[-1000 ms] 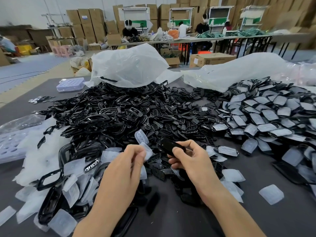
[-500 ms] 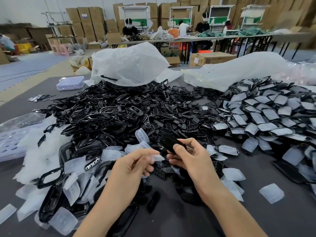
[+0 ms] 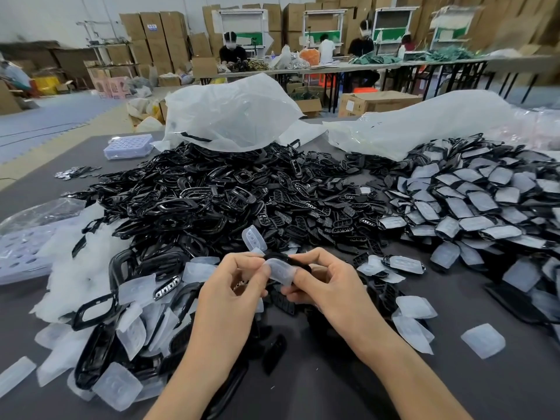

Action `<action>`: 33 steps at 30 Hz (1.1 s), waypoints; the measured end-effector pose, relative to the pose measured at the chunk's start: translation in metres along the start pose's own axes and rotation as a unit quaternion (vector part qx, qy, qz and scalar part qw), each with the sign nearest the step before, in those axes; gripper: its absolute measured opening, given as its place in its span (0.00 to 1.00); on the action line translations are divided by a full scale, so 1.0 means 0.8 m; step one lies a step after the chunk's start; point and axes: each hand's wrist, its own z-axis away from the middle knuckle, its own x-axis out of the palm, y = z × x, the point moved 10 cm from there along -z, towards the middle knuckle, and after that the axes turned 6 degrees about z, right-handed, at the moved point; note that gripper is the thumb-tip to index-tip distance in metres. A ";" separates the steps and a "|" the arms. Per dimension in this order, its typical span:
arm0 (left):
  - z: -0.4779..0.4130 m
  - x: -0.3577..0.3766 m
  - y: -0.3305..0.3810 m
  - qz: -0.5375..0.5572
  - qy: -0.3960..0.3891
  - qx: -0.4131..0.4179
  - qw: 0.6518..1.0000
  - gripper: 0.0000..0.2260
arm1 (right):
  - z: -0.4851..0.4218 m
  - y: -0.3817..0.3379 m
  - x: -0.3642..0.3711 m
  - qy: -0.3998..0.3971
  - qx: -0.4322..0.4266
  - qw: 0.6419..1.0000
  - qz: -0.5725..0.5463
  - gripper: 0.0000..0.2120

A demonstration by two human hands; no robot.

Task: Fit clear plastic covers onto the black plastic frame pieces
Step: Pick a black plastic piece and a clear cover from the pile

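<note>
**A:** Where is the piece being worked on?

**B:** It is between the two hands, raised off the table [image 3: 333, 386]. The left hand [image 3: 233, 286] pinches one end of a clear cover [image 3: 280, 269] between thumb and fingers. The right hand [image 3: 327, 283] curls round a black frame piece [image 3: 291, 259], with its thumb laid on the cover's other end. The cover lies against the frame, but fingers hide the edges, so I cannot tell how far it is seated.

**A:** What crowds in around them?

**B:** Just beyond the fingertips a loose cover [image 3: 254, 237] stands on end. Behind it a big heap of bare black frames [image 3: 197, 201] spreads away. Out past the right hand lies a heap of covered pieces [image 3: 478, 204], overlapping like scales. To the outer side of the left hand, scattered covers [image 3: 136, 325] are mixed with larger black frames, next to white wadding [image 3: 69, 268].

**A:** And under the wrists?

**B:** There are small black parts there, partly hidden by the forearms. A single cover [image 3: 483, 339] lies alone, well out to the right of the right forearm.

**A:** Farther off?

**B:** Two crumpled white plastic bags [image 3: 230, 116] rest on the far side of the heaps. A pale tray [image 3: 127, 146] sits far beyond the left hand. Behind those are cardboard boxes [image 3: 151, 25] and people seated at other tables.
</note>
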 end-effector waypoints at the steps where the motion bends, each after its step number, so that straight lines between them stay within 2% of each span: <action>1: 0.000 0.000 -0.002 0.008 -0.002 -0.009 1.000 0.06 | 0.000 -0.001 0.002 -0.004 -0.003 1.000 0.005 0.09; 12: -0.003 -0.001 -0.011 0.041 -0.014 -0.033 0.999 0.05 | 0.005 -0.006 0.010 -0.024 0.004 0.999 -0.031 0.05; 15: -0.004 0.000 -0.015 0.069 -0.015 -0.050 0.996 0.03 | 0.005 -0.012 0.014 -0.023 -0.002 0.998 -0.058 0.10; 20: 0.000 0.008 -0.017 0.100 -0.045 -0.065 0.992 0.06 | 0.005 -0.007 0.003 0.015 -0.016 1.000 0.015 0.10; 24: 0.002 0.017 -0.012 0.081 -0.081 -0.061 0.992 0.08 | 0.004 -0.009 -0.004 0.028 -0.019 0.999 0.014 0.08; 28: -0.001 0.015 -0.011 0.066 -0.080 -0.055 0.993 0.07 | 0.003 -0.005 -0.001 0.024 -0.009 0.999 -0.019 0.08; 33: 0.002 0.014 -0.010 0.069 -0.073 -0.045 0.994 0.09 | 0.001 0.009 0.008 0.010 0.050 0.991 -0.127 0.12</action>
